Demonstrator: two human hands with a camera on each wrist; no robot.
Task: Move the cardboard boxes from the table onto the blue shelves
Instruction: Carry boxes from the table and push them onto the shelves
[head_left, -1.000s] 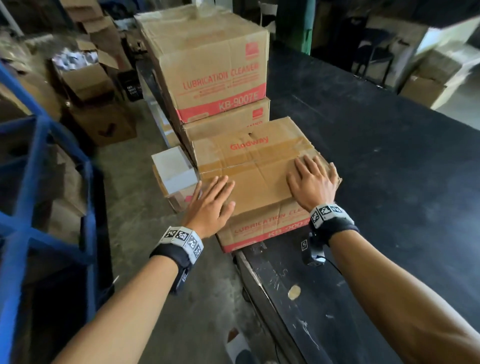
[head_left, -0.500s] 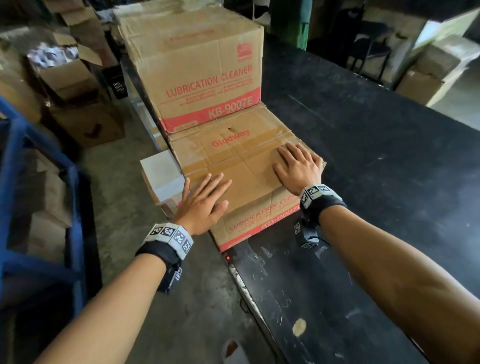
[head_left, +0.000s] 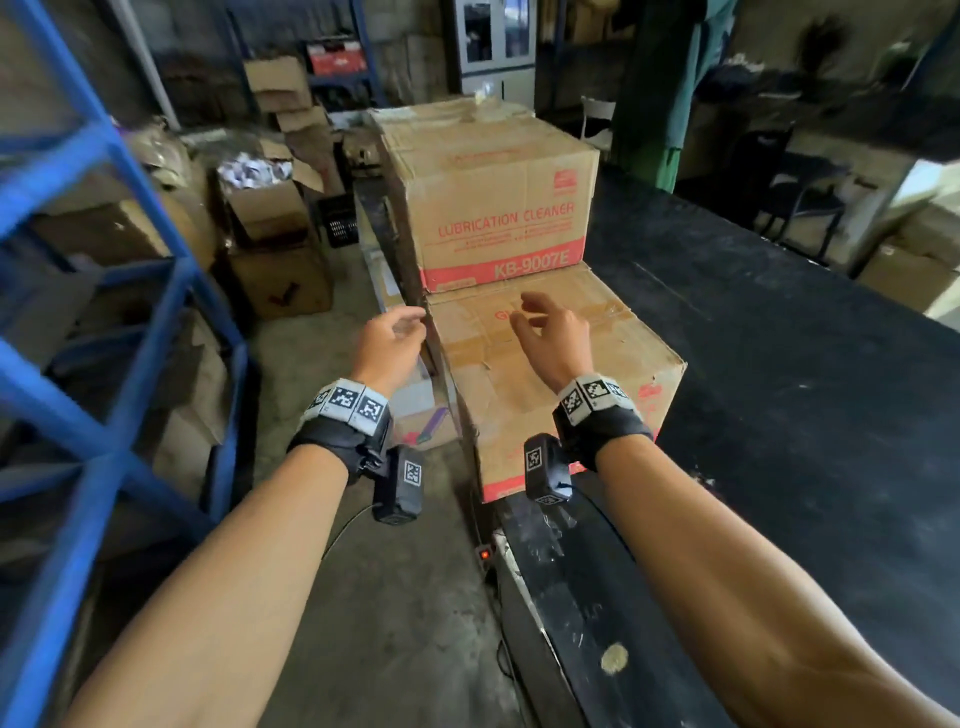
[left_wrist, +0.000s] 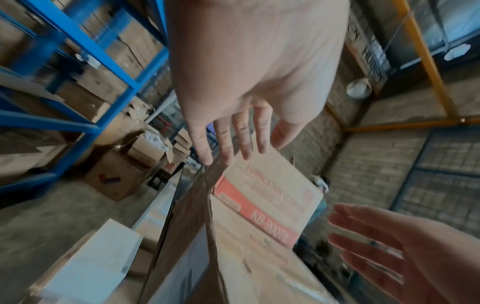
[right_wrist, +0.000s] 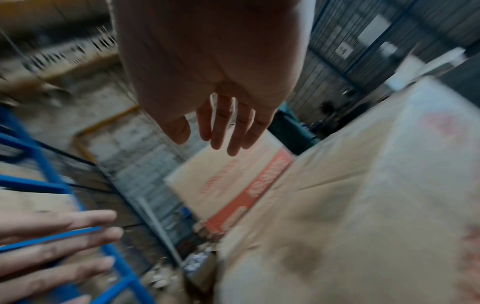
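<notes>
A low cardboard box (head_left: 613, 364) with red print lies at the near left corner of the black table (head_left: 779, 389). Behind it stands a taller stack whose top box (head_left: 493, 202) reads LUBRICATION CLEANER. My left hand (head_left: 389, 338) hovers just off the low box's left edge, fingers relaxed, holding nothing. My right hand (head_left: 550, 332) floats above the low box's top, fingers loose and empty. In the left wrist view the left hand's fingers (left_wrist: 226, 142) point at the taller box (left_wrist: 267, 197). The right wrist view is blurred; the right hand's fingers (right_wrist: 228, 127) are spread.
Blue shelves (head_left: 104, 322) holding cardboard boxes stand on the left across a concrete aisle. Open cartons (head_left: 270, 208) and a dark box (head_left: 280, 283) crowd the floor behind. A small white-topped box (head_left: 415, 410) sits low beside the table. More boxes (head_left: 909, 260) lie far right.
Both hands have lifted off the low box's top, where they lay flat, and now hang in the air with fingers loosened. The head view has tilted upward.
</notes>
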